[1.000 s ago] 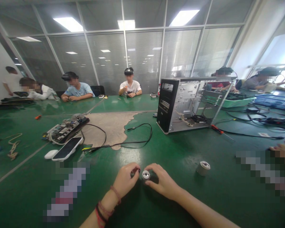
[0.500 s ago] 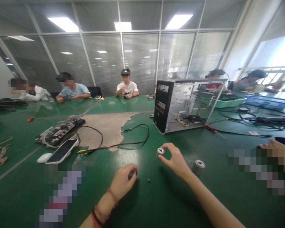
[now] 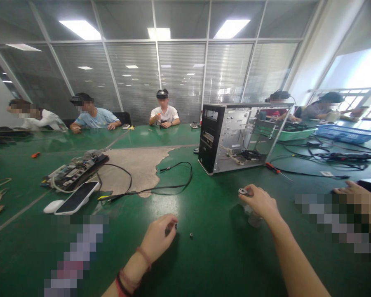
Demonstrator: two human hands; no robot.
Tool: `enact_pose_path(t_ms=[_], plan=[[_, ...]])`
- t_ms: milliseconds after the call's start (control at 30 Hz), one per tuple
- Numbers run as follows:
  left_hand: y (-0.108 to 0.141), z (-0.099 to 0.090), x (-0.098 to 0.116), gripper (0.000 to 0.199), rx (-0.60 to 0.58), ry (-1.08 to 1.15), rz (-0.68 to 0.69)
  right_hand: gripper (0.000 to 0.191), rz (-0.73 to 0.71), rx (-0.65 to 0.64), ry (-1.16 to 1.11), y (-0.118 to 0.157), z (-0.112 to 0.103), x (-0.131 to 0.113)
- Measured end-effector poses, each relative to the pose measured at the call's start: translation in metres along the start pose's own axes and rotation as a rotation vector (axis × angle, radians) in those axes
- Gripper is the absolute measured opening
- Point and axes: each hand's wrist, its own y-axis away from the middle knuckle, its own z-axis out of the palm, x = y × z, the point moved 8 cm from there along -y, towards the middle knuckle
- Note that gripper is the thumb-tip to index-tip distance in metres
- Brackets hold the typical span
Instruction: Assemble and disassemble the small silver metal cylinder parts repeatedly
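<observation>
My right hand [image 3: 261, 201] pinches a small metal cylinder [image 3: 243, 192] between thumb and fingertips; its pale round end has a dark centre. A second similar cylinder [image 3: 254, 220] stands on the table under that hand, its top hidden by the hand. To the left, my left hand [image 3: 158, 236] is curled with thumb and fingers together around a small dark piece [image 3: 176, 226], too small to name. Between the hands, on the green tabletop [image 3: 204, 264], lies a tiny ring-shaped metal part [image 3: 191, 235].
An opened computer case [image 3: 212, 140] stands ahead, with a screwdriver [image 3: 272, 167] beside it. A black cable [image 3: 173, 188], a phone [image 3: 77, 199] and a circuit-board assembly [image 3: 76, 169] lie to the left. Another person's hand [image 3: 355, 192] is at far right. Several people sit around the table.
My right hand has moved right with the metal cylinder, to above the second one, and now partly covers it. My left hand has hardly moved.
</observation>
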Motion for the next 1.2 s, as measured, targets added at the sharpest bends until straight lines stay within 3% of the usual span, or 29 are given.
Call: enact_pose_path(t_ms=[200, 500, 567, 633, 733, 800, 900, 1000, 1067, 1200], plan=[[0.000, -0.001, 0.005, 0.017, -0.010, -0.005, 0.025, 0.026, 0.072, -0.145, -0.010, -0.006, 0.017, 0.018], [0.000, 0.000, 0.003, 0.017, -0.014, -0.012, 0.011, 0.032, 0.068, -0.105, 0.065, -0.003, 0.013, 0.020], [-0.001, 0.000, 0.003, 0.017, -0.017, -0.015, 0.011, 0.035, 0.054, -0.042, 0.075, -0.001, 0.007, 0.011], [-0.001, 0.001, 0.002, 0.017, -0.019, -0.017, 0.010, 0.038, -0.008, 0.099, 0.061, 0.004, -0.005, -0.007], [-0.001, 0.001, 0.002, 0.017, -0.019, -0.018, 0.012, 0.032, -0.242, 0.279, -0.081, 0.022, -0.019, -0.054], [-0.002, 0.001, 0.001, 0.017, -0.019, -0.020, 0.012, 0.025, -0.460, 0.211, -0.244, 0.041, -0.013, -0.092], [-0.002, 0.002, 0.000, 0.017, -0.021, -0.031, 0.007, 0.019, -0.726, -0.116, -0.392, 0.079, 0.012, -0.142], [-0.002, 0.002, -0.002, 0.017, -0.020, -0.036, 0.007, 0.017, -0.875, -0.353, -0.385, 0.116, 0.035, -0.169], [-0.003, 0.002, -0.002, 0.017, -0.018, -0.041, 0.011, 0.018, -0.925, -0.414, -0.354, 0.132, 0.045, -0.177], [-0.003, 0.002, -0.002, 0.016, -0.015, -0.051, 0.012, 0.014, -0.955, -0.408, -0.313, 0.142, 0.054, -0.182]])
